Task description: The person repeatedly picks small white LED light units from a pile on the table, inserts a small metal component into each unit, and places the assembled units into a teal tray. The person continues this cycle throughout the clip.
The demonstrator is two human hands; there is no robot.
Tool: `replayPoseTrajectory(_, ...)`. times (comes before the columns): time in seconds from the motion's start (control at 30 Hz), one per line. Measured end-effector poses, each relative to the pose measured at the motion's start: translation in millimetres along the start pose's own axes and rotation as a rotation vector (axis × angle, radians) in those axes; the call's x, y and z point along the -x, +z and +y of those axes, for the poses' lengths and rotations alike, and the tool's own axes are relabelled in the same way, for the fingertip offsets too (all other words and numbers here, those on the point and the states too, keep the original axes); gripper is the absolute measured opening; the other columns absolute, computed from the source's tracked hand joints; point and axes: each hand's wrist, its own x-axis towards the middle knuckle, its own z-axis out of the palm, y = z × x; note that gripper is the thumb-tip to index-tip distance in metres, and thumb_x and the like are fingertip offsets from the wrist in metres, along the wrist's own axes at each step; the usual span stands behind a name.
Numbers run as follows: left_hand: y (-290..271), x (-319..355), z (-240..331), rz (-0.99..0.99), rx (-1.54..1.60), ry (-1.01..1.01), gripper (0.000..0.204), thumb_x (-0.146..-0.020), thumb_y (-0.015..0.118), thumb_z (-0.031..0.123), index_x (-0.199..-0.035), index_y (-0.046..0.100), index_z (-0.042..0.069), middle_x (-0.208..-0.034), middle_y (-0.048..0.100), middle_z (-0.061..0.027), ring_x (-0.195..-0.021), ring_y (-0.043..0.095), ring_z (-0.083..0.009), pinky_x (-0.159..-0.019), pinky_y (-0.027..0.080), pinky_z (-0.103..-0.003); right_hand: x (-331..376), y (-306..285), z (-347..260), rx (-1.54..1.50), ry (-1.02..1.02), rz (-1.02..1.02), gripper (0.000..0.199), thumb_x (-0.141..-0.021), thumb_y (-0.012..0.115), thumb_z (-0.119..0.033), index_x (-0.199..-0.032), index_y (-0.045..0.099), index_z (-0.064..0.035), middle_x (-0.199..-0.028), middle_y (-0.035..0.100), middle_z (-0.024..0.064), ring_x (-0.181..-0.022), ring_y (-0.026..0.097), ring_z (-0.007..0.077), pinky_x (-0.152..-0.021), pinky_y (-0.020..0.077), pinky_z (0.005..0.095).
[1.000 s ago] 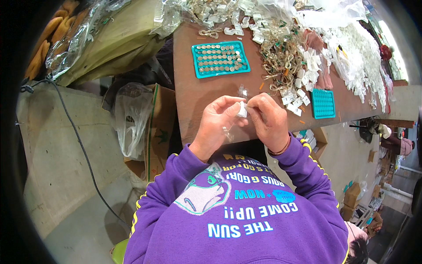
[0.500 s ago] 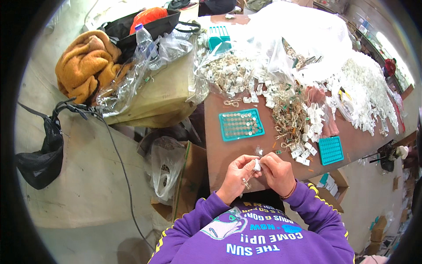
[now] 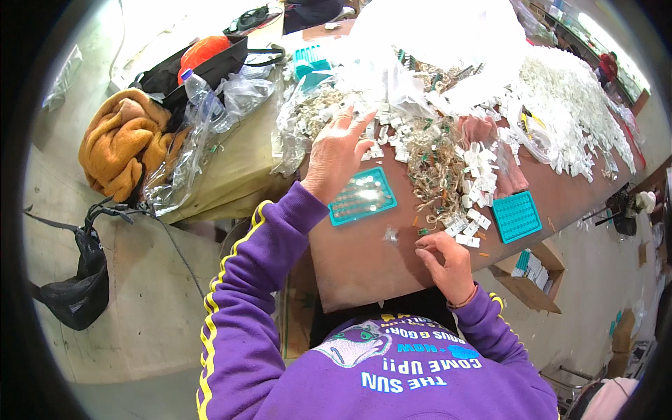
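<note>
My left hand [image 3: 339, 155] is stretched out over the near edge of a heap of small white plastic pieces with thin wires [image 3: 315, 105]. Its fingers are spread, and I see nothing held in them. Close to its wrist lies a teal tray [image 3: 381, 203] with rows of round, shiny metallic pieces. My right hand [image 3: 448, 264] rests low over the near part of the table, fingers curled and thumb near the forefinger. Something small and dark may be at its fingertips, too small to name. Just beyond it lie loose white plastic pieces [image 3: 470, 225] and a tangle of wired parts [image 3: 434, 164].
A second teal tray [image 3: 516, 217] sits right of the white pieces on the brown table [image 3: 357, 269]. Large white plastic bags and a white heap [image 3: 567, 105] fill the far side. An open carton [image 3: 532, 276] stands below right; an orange-brown cloth [image 3: 122, 150] lies left.
My hands were together over the near table edge, with a small white wired piece in the left. The left has reached forward and left, opened and no longer shows that piece; the right stayed near.
</note>
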Motion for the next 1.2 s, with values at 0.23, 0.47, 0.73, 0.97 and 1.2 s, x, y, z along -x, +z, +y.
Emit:
replayPoseTrajectory(0.23, 67, -14, -14, -0.564, -0.309, -0.003, 0.015, -0.081, 0.062, 0.004, -0.095, 0.061, 0.004, -0.092, 0.062, -0.0149, -0.082, 0.068, -0.0325, -0.069, 0.055, -0.041, 10, -10, 10, -0.021, 0.028, 0.030, 0.009, -0.080, 0.067, 0.003, -0.089, 0.066, -0.0003, -0.081, 0.064, 0.0109, -0.065, 0.063, 0.0207, -0.059, 0.0493, 0.0295)
replayPoseTrajectory(0.47, 91, -19, -41, -0.701, -0.440, 0.256, 0.022, -0.075, 0.069, 0.007, -0.094, 0.060, 0.009, -0.096, 0.058, -0.0093, -0.083, 0.069, -0.0276, -0.067, 0.055, -0.039, 19, -20, 15, -0.002, 0.048, 0.047, 0.009, -0.081, 0.067, 0.002, -0.089, 0.066, -0.0004, -0.079, 0.064, 0.0110, -0.064, 0.062, 0.0204, -0.058, 0.0484, 0.0296)
replayPoseTrajectory(0.73, 80, -18, -56, -0.533, -0.172, 0.261, 0.010, -0.087, 0.056, 0.011, -0.095, 0.062, 0.008, -0.093, 0.063, -0.0104, -0.080, 0.067, -0.0314, -0.068, 0.053, -0.041, 10, -28, 20, 0.063, 0.049, 0.161, 0.007, -0.082, 0.066, -0.002, -0.089, 0.067, -0.0036, -0.079, 0.065, 0.0100, -0.065, 0.064, 0.0230, -0.058, 0.0501, 0.0312)
replayPoseTrajectory(0.97, 57, -21, -29, -0.301, 0.575, -0.394, 0.021, -0.093, 0.059, 0.021, -0.105, 0.062, 0.004, -0.094, 0.069, -0.0112, -0.079, 0.068, -0.0254, -0.069, 0.055, -0.034, -34, -18, 31, 0.700, -0.370, -0.050, 0.016, -0.075, 0.063, -0.008, -0.090, 0.067, -0.0099, -0.093, 0.063, 0.0028, -0.093, 0.060, 0.0225, -0.081, 0.0463, 0.0357)
replayPoseTrajectory(1.2, -6, 48, 23, -0.095, 1.856, -0.865, 0.028, -0.098, 0.050, 0.014, -0.122, 0.049, 0.000, -0.118, 0.059, -0.0154, -0.112, 0.060, -0.0270, -0.098, 0.051, -0.039, -58, -17, 29, 0.365, -0.283, -0.171, 0.016, -0.073, 0.070, -0.007, -0.089, 0.068, -0.0072, -0.089, 0.067, 0.0034, -0.090, 0.063, 0.0222, -0.081, 0.0472, 0.0347)
